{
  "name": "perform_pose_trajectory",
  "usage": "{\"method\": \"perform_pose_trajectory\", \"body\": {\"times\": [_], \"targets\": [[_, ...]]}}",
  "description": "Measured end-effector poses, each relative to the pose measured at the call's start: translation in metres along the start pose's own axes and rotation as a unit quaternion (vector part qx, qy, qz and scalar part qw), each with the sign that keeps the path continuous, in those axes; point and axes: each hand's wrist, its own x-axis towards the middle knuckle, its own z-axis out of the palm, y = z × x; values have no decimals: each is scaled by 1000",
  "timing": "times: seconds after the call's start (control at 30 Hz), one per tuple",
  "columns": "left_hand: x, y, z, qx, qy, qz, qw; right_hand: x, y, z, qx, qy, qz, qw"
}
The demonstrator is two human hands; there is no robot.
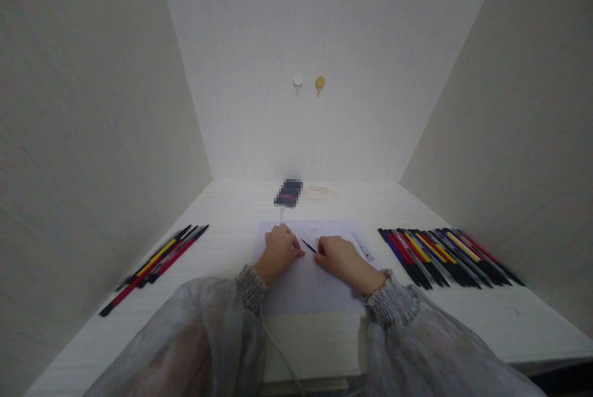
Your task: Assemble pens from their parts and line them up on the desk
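My left hand (279,252) and my right hand (340,257) rest close together on a white sheet of paper (311,279) in the middle of the desk. Both have their fingers curled. Between them runs a thin dark pen part (308,246), its tip pointing toward my left hand and its other end under my right fingers. Whether my left fingers touch it is unclear. A pale pen piece (362,246) lies on the paper just right of my right hand.
A row of several pens (445,256) lies at the right, a smaller bunch of pens (160,260) at the left. A phone (288,192) with a cable sits behind the paper. White walls enclose the desk; two hooks (308,83) hang on the back wall.
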Motion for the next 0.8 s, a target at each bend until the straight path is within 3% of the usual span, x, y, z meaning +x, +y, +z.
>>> {"method": "perform_pose_trajectory", "body": {"times": [0.23, 0.33, 0.4, 0.5, 0.6, 0.7, 0.8], "targets": [[-2, 1, 5, 10, 28, 45, 999, -1, 1, 1, -18, 7, 3, 1000], [-2, 2, 1, -63, 75, 56, 994, 1, 2, 2, 23, 37, 10, 999], [0, 2, -4, -168, 101, 43, 980, 3, 4, 3, 87, 65, 12, 994], [3, 2, -10, -380, 105, -18, 919, 5, 7, 8, 234, 94, -1, 968], [4, 1, -12, -567, 92, -62, 816, 5, 6, 14, 421, 55, -12, 905], [4, -2, -13, -678, 81, -82, 726, 3, 2, 16, 552, -9, -32, 833], [4, -2, -13, -731, 78, -100, 670, 0, -2, 16, 599, -34, -50, 799]]}}
